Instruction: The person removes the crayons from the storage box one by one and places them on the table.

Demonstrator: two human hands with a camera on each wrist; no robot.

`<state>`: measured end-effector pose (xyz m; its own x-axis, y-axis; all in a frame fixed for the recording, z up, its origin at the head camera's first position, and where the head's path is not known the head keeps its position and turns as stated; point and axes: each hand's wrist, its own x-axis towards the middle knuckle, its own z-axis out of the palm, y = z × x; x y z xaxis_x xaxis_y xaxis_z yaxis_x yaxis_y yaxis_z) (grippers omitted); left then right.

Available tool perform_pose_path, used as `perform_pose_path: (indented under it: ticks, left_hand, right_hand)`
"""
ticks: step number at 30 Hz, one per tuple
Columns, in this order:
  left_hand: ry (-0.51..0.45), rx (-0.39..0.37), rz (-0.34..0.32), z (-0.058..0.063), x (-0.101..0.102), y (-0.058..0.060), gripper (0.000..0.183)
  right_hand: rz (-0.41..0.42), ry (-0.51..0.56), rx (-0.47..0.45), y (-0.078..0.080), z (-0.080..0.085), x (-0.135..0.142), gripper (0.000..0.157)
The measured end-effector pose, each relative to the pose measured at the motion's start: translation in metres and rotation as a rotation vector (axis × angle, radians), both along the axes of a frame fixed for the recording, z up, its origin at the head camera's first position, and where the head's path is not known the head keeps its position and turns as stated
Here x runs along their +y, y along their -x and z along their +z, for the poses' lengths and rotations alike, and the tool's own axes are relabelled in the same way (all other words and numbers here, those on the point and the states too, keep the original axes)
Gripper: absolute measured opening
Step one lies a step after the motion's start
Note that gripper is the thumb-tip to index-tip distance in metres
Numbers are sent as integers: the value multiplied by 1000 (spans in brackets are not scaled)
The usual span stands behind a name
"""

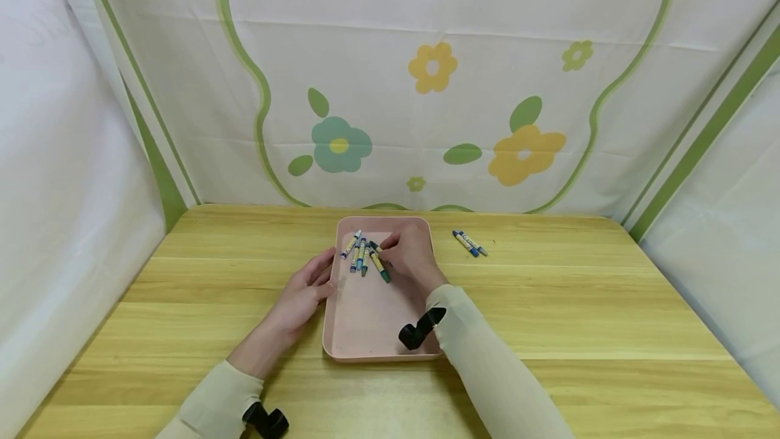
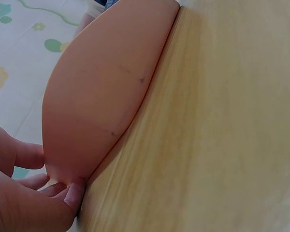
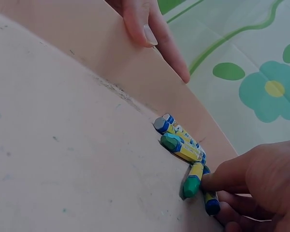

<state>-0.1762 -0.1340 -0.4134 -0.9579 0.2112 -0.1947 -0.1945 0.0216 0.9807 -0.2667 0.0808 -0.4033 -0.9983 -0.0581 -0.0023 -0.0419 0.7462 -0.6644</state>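
Observation:
A pink tray (image 1: 365, 324) lies on the table, with several oil pastels (image 1: 359, 254) in its far left part. My left hand (image 1: 298, 298) holds the tray's left side; in the right wrist view its thumb (image 3: 137, 24) comes over the rim, while the left wrist view shows fingers against the outer wall (image 2: 94, 96). Inside the tray, my right hand (image 1: 414, 259) pinches a dark-ended oil pastel (image 3: 212, 204) between thumb and fingers. Right beside it lies a green oil pastel (image 3: 192, 181), its tip pointing toward me. Part of the pinched pastel is hidden behind the fingers.
Two blue-toned oil pastels (image 1: 466, 242) lie side by side on the wooden table (image 1: 585, 303), right of the tray. A white flowered cloth (image 1: 390, 100) hangs behind the table's far edge. Faint smudges mark the tray floor.

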Motion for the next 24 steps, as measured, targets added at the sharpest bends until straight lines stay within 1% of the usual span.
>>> perform_pose_path:
  ticks: [6,9,14,19,22,24]
  left_hand:
    - [5,-7,4,0,-1,0,68]
    - [6,-8,7,0,-1,0,69]
    - [7,-12,10,0,-1,0,69]
    - [10,-12,6,0,0,0,69]
    - [8,-11,5,1,0,0,68]
    - [9,-10,5,0,0,1,68]
  right_hand:
    - [-10,39,-6,-1,1,-1,4]
    - [-2,69,9,-1,2,0,4]
    - [-6,156,21,-3,2,1,8]
    - [-46,233,-11,-5,4,2,13]
    - [-61,259,-35,-7,7,2,18]
    - [-64,278,-57,-9,9,2,18]
